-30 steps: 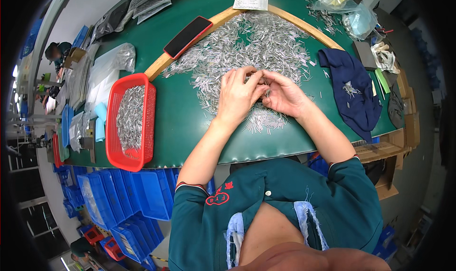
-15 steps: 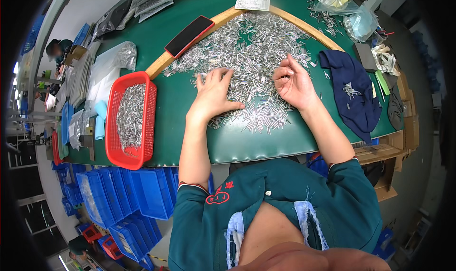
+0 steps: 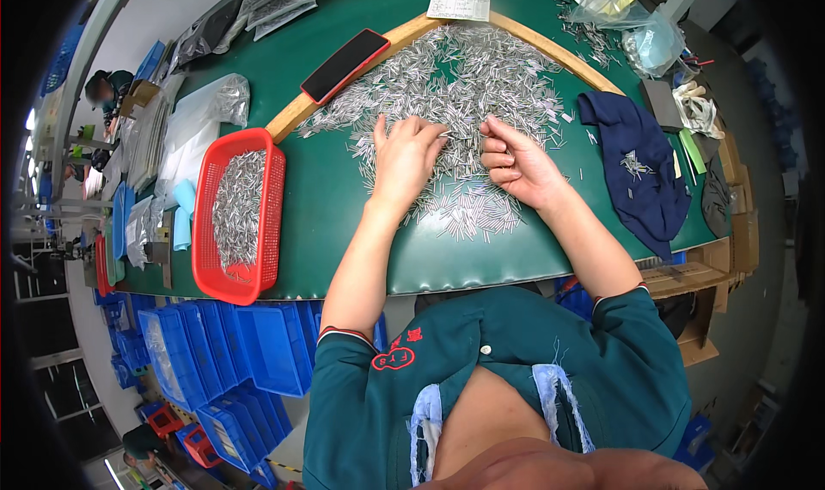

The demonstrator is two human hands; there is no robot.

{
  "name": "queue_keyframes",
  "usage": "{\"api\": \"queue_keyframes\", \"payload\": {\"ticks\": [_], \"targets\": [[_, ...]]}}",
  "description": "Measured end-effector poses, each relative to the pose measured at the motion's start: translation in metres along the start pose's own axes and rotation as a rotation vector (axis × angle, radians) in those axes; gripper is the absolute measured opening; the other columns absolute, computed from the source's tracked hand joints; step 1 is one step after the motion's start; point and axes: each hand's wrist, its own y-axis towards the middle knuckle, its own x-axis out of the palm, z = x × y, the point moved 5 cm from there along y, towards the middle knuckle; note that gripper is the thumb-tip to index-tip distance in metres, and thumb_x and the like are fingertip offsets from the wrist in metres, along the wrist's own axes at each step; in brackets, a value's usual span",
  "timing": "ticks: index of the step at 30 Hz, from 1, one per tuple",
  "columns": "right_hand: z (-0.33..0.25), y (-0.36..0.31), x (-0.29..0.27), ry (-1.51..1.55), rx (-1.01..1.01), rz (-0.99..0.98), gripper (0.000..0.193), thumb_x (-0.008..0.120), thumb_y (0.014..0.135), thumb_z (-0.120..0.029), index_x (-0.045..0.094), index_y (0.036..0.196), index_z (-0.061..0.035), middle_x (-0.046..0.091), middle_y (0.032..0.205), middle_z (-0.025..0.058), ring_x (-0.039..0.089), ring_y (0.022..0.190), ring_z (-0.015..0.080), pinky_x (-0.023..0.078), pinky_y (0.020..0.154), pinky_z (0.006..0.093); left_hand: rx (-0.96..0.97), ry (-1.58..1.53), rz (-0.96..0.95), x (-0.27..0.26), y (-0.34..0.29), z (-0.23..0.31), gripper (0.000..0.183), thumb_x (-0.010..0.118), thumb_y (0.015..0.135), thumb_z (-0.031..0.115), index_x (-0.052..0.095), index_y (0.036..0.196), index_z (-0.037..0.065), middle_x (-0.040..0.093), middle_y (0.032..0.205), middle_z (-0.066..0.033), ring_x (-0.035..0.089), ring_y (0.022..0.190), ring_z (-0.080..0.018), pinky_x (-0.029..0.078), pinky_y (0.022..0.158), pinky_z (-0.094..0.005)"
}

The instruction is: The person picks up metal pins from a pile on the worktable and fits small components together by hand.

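Observation:
A large heap of small silver metal pins (image 3: 464,77) lies on the green table (image 3: 326,206), fenced by a wooden angle frame (image 3: 288,120). My left hand (image 3: 406,156) rests palm down on the near part of the heap, fingers spread over the pins. My right hand (image 3: 516,159) sits beside it with fingers curled, apparently pinching a few pins; what it grips is too small to tell. A red plastic basket (image 3: 206,249) to the left holds more pins.
A dark phone (image 3: 345,64) lies on the frame. A navy cloth (image 3: 640,172) with a few pins lies at right. Plastic bags sit at far left and top right. Blue bins (image 3: 223,361) stack below the table edge. Another person (image 3: 107,90) works at the far left.
My left hand swung out to the left over the pins, then came back toward the right hand. My right hand lifted slightly and curled its fingers.

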Motion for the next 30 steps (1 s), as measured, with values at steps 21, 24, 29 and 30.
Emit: {"api": "queue_keyframes", "payload": {"ticks": [21, 24, 29, 30], "targets": [[-0.005, -0.006, 0.007, -0.593, -0.304, 0.126, 0.02, 0.059, 0.082, -0.023, 0.058, 0.089, -0.0044, 0.046, 0.06, -0.0071, 0.035, 0.048, -0.0006, 0.025, 0.04, 0.0156, 0.027, -0.403, 0.139, -0.004, -0.001, 0.017, 0.017, 0.059, 0.077, 0.014, 0.063, 0.094, 0.012, 0.061, 0.087, -0.003, 0.056, 0.084, -0.0175, 0.029, 0.094, -0.0427], [-0.007, -0.007, 0.011, -0.677, -0.436, 0.135, 0.021, 0.059, 0.082, -0.021, 0.059, 0.09, -0.0013, 0.056, 0.073, -0.0007, 0.048, 0.064, 0.0029, 0.038, 0.057, 0.0168, 0.054, -0.349, 0.137, -0.002, -0.003, 0.02, 0.019, 0.06, 0.077, 0.014, 0.063, 0.096, 0.012, 0.062, 0.086, -0.0031, 0.058, 0.081, -0.0168, 0.029, 0.095, -0.0425], [-0.01, -0.003, 0.006, -0.694, -0.549, 0.1, 0.02, 0.059, 0.082, -0.018, 0.06, 0.089, 0.0008, 0.06, 0.082, 0.0025, 0.052, 0.077, 0.0058, 0.04, 0.071, 0.019, 0.055, -0.322, 0.12, -0.002, -0.003, 0.022, 0.023, 0.06, 0.076, 0.012, 0.062, 0.099, 0.014, 0.063, 0.079, -0.0023, 0.058, 0.075, -0.0165, 0.031, 0.093, -0.0423], [-0.01, -0.003, 0.007, -0.694, -0.549, 0.1, 0.02, 0.059, 0.082, -0.018, 0.06, 0.089, 0.0008, 0.06, 0.082, 0.0025, 0.052, 0.077, 0.0058, 0.04, 0.071, 0.019, 0.048, -0.325, 0.131, -0.002, -0.003, 0.021, 0.024, 0.06, 0.076, 0.012, 0.062, 0.1, 0.014, 0.062, 0.077, -0.0021, 0.058, 0.074, -0.0166, 0.032, 0.093, -0.0422]]}}
